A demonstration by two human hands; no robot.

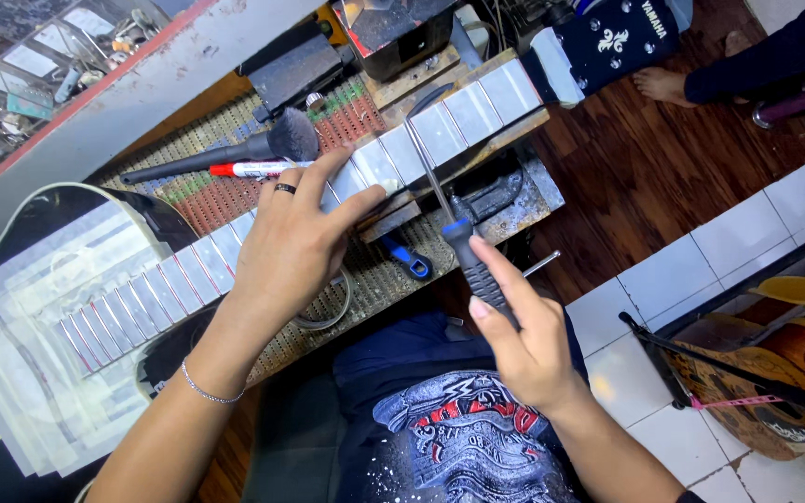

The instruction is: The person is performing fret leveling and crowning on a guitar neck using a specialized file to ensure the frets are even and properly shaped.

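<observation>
A brush (235, 147) and red marker (255, 169) lie just behind the taped guitar neck (440, 130), a vise (486, 197) and blue-handled tool (409, 260) crowd the tabletop (375, 279) edge in front, while the tiled floor (747, 233) to the right lies open.

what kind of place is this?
Likely a guitar repair workshop: a guitar neck with taped fretboard lies on the bench, the right hand holds a file, another guitar stands nearby.
</observation>
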